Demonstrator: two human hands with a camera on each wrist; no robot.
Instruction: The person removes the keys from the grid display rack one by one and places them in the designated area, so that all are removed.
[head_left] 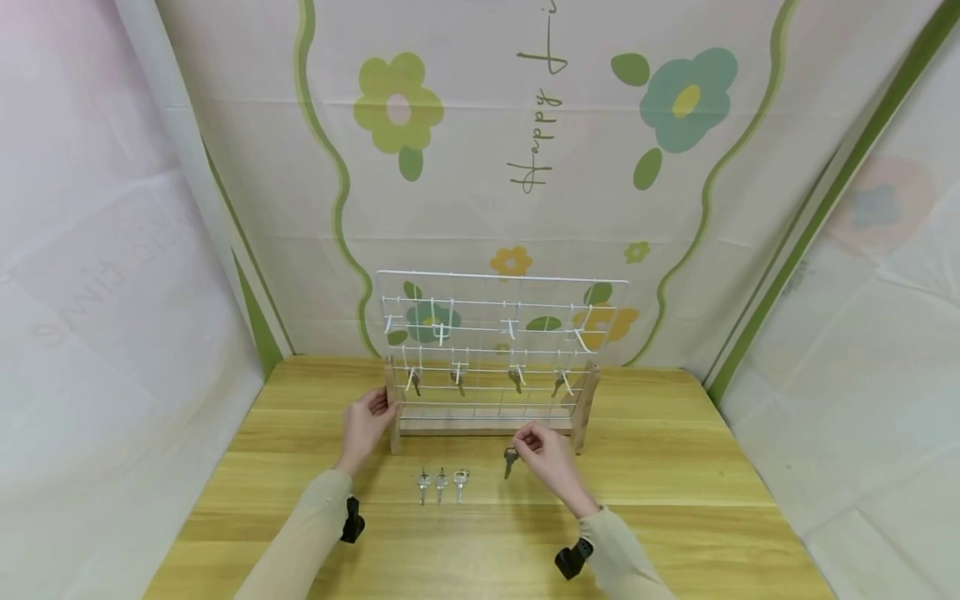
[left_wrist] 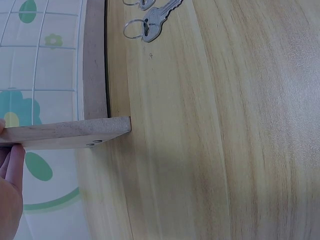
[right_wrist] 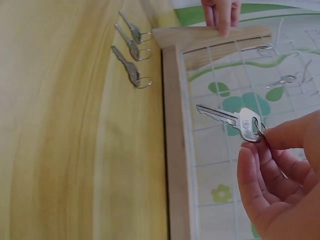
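Observation:
My right hand (head_left: 547,458) pinches a silver key (right_wrist: 246,123) by its ring, in front of the rack's right half; the blade points away from the fingers. My left hand (head_left: 366,423) grips the wooden side post (left_wrist: 60,131) of a white wire rack (head_left: 502,275), thumb and fingers on opposite faces. Several hooks stick out from the rack in two rows. Keys hang on the lower row, among them a key (head_left: 514,380) right of the middle. On the table before the rack lie three keys with rings, the rightmost being a silver key (head_left: 461,485).
The rack's wooden base (head_left: 487,430) stands on a wood-grain table (head_left: 660,517). A flower-printed cloth (head_left: 480,208) hangs close behind, and pale cloth walls flank both sides. Black wrist cameras sit on both sleeves.

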